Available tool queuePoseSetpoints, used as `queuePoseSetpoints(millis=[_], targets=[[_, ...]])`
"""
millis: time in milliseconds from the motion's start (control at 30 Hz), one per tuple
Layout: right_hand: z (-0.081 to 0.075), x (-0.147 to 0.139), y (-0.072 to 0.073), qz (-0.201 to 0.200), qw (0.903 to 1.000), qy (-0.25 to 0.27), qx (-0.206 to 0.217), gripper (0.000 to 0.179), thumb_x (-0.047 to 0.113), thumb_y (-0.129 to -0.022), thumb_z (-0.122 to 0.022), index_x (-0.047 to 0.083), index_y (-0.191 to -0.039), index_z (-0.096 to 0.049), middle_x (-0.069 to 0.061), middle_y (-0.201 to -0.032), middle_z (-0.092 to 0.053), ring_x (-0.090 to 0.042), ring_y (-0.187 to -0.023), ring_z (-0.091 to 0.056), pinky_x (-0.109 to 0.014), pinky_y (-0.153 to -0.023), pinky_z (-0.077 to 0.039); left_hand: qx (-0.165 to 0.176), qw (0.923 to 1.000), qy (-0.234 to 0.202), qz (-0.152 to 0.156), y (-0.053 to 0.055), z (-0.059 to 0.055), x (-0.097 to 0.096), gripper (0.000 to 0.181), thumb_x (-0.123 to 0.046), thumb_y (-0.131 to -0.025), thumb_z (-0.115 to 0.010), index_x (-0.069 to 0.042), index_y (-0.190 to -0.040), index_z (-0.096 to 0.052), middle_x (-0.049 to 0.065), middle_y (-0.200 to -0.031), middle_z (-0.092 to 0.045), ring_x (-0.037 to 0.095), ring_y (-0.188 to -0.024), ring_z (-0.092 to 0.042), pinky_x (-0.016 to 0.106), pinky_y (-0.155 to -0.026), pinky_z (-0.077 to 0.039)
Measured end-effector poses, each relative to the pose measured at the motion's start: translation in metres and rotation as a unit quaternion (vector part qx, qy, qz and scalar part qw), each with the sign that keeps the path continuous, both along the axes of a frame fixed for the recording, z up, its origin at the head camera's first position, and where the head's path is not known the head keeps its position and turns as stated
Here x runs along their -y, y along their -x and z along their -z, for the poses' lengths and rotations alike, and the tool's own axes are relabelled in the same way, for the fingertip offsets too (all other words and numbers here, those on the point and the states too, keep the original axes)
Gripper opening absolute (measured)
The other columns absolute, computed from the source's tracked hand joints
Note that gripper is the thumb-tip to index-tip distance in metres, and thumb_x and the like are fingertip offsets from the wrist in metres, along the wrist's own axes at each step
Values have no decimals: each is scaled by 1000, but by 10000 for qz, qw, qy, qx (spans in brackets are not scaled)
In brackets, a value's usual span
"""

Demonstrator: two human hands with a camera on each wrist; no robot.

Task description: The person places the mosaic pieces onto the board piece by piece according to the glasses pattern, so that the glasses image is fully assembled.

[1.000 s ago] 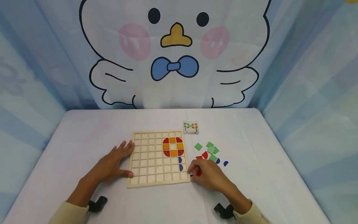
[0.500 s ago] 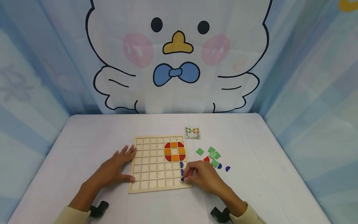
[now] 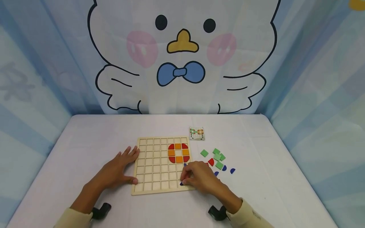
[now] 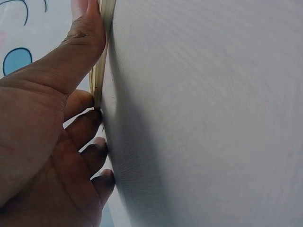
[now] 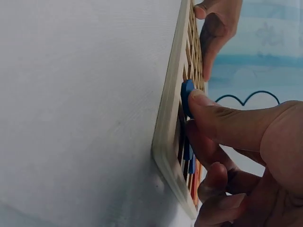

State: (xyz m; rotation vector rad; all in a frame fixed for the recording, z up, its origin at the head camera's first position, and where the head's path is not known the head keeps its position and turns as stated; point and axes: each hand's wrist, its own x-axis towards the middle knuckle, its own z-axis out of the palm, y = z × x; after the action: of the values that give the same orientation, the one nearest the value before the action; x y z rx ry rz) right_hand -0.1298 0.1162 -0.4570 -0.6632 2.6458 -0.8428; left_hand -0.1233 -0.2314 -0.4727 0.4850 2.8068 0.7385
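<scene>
My right hand (image 3: 199, 178) is over the lower right corner of a wooden grid board (image 3: 152, 169). Between thumb and forefinger it pinches a blue half-circle tile (image 5: 187, 97), tilted close over the cells. Behind those fingers, other blue tiles (image 5: 191, 163) sit along the board's right side, mostly hidden in the head view. Higher up lies a ring of red quarter-circle and orange square tiles (image 3: 178, 146). My left hand (image 3: 118, 167) rests against the board's left edge, fingers spread and thumb (image 4: 80, 47) touching the wooden rim.
Loose green squares (image 3: 219, 165), red quarter-circle tiles (image 3: 211, 161) and blue half-circles (image 3: 233, 171) lie right of the board. A small pattern card (image 3: 196, 133) lies by its top right corner. A printed curtain (image 3: 182, 91) hangs behind the white table (image 3: 85, 139).
My right hand has moved left from beside the board's right edge to over its lower right cells, carrying the blue half-circle tile. The left hand stays at the left edge.
</scene>
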Motion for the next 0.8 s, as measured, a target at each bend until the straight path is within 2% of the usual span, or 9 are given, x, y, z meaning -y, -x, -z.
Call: queuePoseSetpoints(millis=[233,467,600,800], targets=[[-5,6,1,-387,9985,-398,-32,21,13,-86,-89,27,-76,-77,18,-79,-64,-5,-81,-56,-24,-77,-49,4,10000,-59,-8,0,-1,0,121,-49,-72,-93,-5,-166,-31,17,-175,-25,46,-163,-20,67,-131,-17],[-10,4,-2,-355,9980,-500,-145,22,7,-86,-88,28,-82,-80,20,-84,-69,-4,-85,-58,-26,-82,-52,2,10000,26,-27,0,-2,-1,121,-48,-72,-93,-5,-166,-31,17,-174,-26,46,-163,-20,67,-131,-18],[-11,-3,1,-97,9996,-248,-78,19,9,-87,-87,26,-89,-81,20,-82,-70,-5,-82,-59,-25,-77,-50,27,10000,24,-50,1,-3,-2,121,-47,-71,-94,-4,-166,-32,17,-174,-26,47,-163,-20,67,-131,-18],[-15,-21,13,763,9964,-177,-333,17,11,-89,-86,24,-97,-82,16,-84,-69,-12,-82,-57,-25,-73,-49,93,9999,14,-40,1,-4,-2,121,-48,-71,-94,-4,-166,-31,18,-174,-25,47,-163,-19,68,-131,-17]])
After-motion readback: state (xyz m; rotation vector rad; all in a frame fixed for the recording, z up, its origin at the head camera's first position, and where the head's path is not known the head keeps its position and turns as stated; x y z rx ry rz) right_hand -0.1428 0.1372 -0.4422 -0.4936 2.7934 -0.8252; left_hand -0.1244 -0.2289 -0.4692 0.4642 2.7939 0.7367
